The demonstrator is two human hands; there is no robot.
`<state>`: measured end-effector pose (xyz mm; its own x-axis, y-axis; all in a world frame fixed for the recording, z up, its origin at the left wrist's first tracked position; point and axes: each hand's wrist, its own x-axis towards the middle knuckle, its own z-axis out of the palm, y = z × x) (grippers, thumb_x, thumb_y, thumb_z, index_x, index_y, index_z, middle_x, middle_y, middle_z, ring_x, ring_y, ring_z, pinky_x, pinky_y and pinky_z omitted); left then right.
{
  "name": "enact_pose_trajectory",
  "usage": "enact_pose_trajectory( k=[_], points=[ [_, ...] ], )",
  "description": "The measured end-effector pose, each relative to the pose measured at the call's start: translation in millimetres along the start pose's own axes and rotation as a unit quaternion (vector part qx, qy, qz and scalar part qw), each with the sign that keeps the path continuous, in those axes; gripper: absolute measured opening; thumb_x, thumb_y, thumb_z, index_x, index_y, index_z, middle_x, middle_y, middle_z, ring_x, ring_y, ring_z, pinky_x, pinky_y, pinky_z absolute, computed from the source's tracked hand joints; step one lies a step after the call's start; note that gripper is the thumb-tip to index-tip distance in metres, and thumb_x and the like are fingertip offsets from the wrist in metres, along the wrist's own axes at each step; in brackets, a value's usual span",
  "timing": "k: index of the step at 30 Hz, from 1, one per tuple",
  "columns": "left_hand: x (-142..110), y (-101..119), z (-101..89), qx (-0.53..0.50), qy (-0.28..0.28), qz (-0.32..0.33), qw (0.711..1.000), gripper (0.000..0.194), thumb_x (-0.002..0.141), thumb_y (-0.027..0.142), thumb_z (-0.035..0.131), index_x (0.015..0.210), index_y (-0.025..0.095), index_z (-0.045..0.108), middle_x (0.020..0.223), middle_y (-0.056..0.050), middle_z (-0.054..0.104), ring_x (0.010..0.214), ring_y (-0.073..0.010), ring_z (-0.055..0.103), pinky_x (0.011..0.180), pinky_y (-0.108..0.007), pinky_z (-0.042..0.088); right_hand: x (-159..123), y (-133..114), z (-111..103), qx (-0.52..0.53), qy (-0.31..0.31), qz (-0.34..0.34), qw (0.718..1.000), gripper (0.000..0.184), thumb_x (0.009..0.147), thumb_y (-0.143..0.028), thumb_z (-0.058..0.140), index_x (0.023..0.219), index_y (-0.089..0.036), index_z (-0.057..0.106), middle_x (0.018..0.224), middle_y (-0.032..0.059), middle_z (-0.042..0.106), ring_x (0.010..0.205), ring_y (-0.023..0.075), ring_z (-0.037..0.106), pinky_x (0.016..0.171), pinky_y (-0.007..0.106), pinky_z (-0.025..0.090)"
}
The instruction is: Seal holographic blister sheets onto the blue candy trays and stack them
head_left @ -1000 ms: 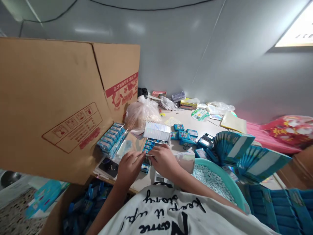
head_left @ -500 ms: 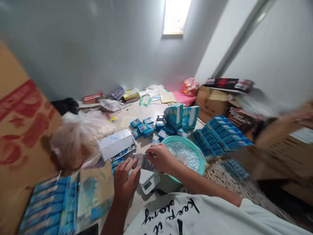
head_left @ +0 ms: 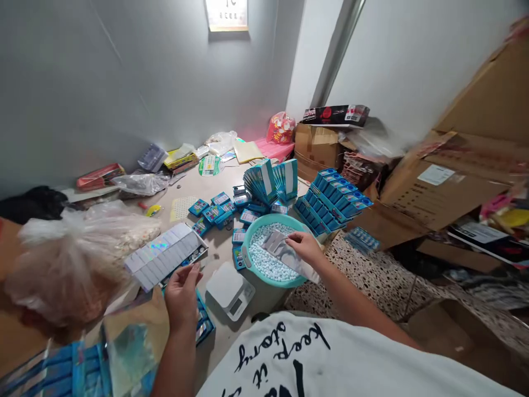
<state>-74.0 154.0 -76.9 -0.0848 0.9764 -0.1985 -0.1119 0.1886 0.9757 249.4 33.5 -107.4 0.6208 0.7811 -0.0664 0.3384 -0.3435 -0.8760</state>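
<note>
Item 1: teal plastic basin [head_left: 248,259], on the bench [head_left: 182,190], filled with small pale blue pellets [head_left: 268,262]. Item 2: right hand [head_left: 306,246], directly over the basin's near rim, fingers closed on a silvery foil pouch [head_left: 285,255], which lies slanted across the basin above the pellets, its lower end reaching past the rim. Item 3: left hand [head_left: 182,300], just left of the basin, palm up and partly open, fingers loosely curled, nothing visible in its grasp; it sits just below a long white-and-holographic blister tray [head_left: 163,256], which lies further left of the basin, close beside a bulging clear plastic bag of pale contents [head_left: 82,259]. Item 4: white digital kitchen scale [head_left: 229,289], touching or just beside the basin's near-left side. Item 5: small blue boxes [head_left: 215,212], scattered beyond the basin's far-left side. Item 6: fanned blue cartons [head_left: 260,182], standing upright beyond the basin. Item 7: stacked rows of blue cartons [head_left: 330,201], just right of the basin's far side, at the bench edge. Item 8: speckled terrazzo floor [head_left: 372,275], lower than the bench, right of the basin.
</note>
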Motion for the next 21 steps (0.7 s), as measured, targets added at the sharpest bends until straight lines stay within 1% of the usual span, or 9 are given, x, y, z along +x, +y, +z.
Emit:
enact_pose_trajectory(
  k=[4,7,9,11,12,14,16,18,21],
  points=[
    [-25.1,10.2,-28.1,-0.017,0.083,0.000,0.996,0.040,0.057,0.037,0.087,0.084,0.017,0.066,0.070,0.004,0.064,0.063,-0.0094,0.061,0.063,-0.021,0.050,21.1,-9.1,3.9,-0.033,-0.017,-0.013,0.999,0.031,0.077,-0.039,0.059,0.090,-0.015,0.073,0.087,0.0099,0.074,0.082,0.0245,0.068,0.074,0.034,0.052],
    [-58.6,4.3,-50.2,-0.008,0.136,0.018,0.991,0.040,0.060,0.040,0.085,0.086,0.016,0.066,0.070,0.003,0.064,0.061,-0.0096,0.060,0.058,-0.020,0.048,34.9,-14.8,18.3,-0.097,0.003,-0.032,0.995,0.045,0.079,-0.031,0.056,0.120,-0.012,0.064,0.117,0.0195,0.066,0.108,0.0331,0.061,0.093,0.049,0.046],
    [-86.1,-5.8,-61.7,-0.020,0.172,0.022,0.985,0.046,0.062,0.040,0.085,0.097,0.018,0.065,0.072,0.003,0.066,0.059,-0.0091,0.059,0.058,-0.020,0.048,34.4,-17.0,36.6,-0.160,0.022,-0.089,0.983,0.057,0.080,-0.026,0.055,0.135,-0.011,0.052,0.137,0.0242,0.051,0.127,0.0380,0.047,0.105,0.058,0.033],
    [-115.1,-18.3,-68.9,-0.044,0.212,0.015,0.976,0.062,0.063,0.038,0.085,0.116,0.020,0.059,0.074,0.003,0.068,0.060,-0.0090,0.060,0.061,-0.021,0.050,20.8,-18.7,62.2,-0.194,-0.003,-0.199,0.961,0.056,0.084,-0.024,0.052,0.139,-0.013,0.048,0.142,0.0223,0.047,0.133,0.0360,0.041,0.109,0.057,0.029],
    [-129.6,-24.9,-70.9,-0.059,0.229,0.005,0.972,0.071,0.063,0.038,0.085,0.124,0.021,0.054,0.076,0.002,0.068,0.062,-0.0095,0.061,0.064,-0.022,0.051,8.0,-19.4,76.4,-0.190,-0.047,-0.259,0.946,0.052,0.087,-0.025,0.049,0.138,-0.015,0.049,0.139,0.0202,0.050,0.131,0.0334,0.044,0.109,0.054,0.032],
    [-157.9,-38.7,-72.2,-0.087,0.242,-0.026,0.966,0.084,0.063,0.039,0.086,0.135,0.021,0.046,0.079,0.002,0.069,0.069,-0.0113,0.065,0.070,-0.025,0.053,-28.0,-20.0,103.4,-0.145,-0.208,-0.346,0.903,0.044,0.091,-0.026,0.047,0.134,-0.017,0.053,0.124,0.0161,0.062,0.118,0.0288,0.055,0.103,0.048,0.041],
    [-183.8,-52.7,-70.6,-0.106,0.228,-0.063,0.966,0.087,0.064,0.040,0.085,0.138,0.020,0.044,0.081,0.001,0.069,0.076,-0.0132,0.067,0.075,-0.026,0.053,-69.5,-19.3,123.9,-0.079,-0.401,-0.363,0.838,0.043,0.093,-0.031,0.047,0.134,-0.019,0.053,0.112,0.0122,0.067,0.106,0.0250,0.062,0.096,0.043,0.046],
    [-204.3,-65.5,-66.5,-0.114,0.222,-0.094,0.964,0.082,0.066,0.040,0.084,0.136,0.020,0.047,0.085,0.000,0.070,0.080,-0.0135,0.067,0.076,-0.025,0.053,-104.0,-18.2,136.7,0.006,-0.554,-0.294,0.779,0.048,0.098,-0.042,0.041,0.139,-0.019,0.049,0.114,0.0112,0.067,0.103,0.0218,0.064,0.092,0.038,0.049],
    [-217.6,-79.8,-58.6,-0.118,0.270,-0.120,0.948,0.070,0.066,0.039,0.084,0.126,0.018,0.054,0.087,-0.001,0.069,0.078,-0.0122,0.067,0.073,-0.024,0.052,-126.8,-19.1,148.6,0.120,-0.671,-0.119,0.722,0.064,0.100,-0.057,0.018,0.137,-0.017,0.051,0.110,0.0118,0.066,0.096,0.0195,0.067,0.084,0.035,0.052]
  ],
)
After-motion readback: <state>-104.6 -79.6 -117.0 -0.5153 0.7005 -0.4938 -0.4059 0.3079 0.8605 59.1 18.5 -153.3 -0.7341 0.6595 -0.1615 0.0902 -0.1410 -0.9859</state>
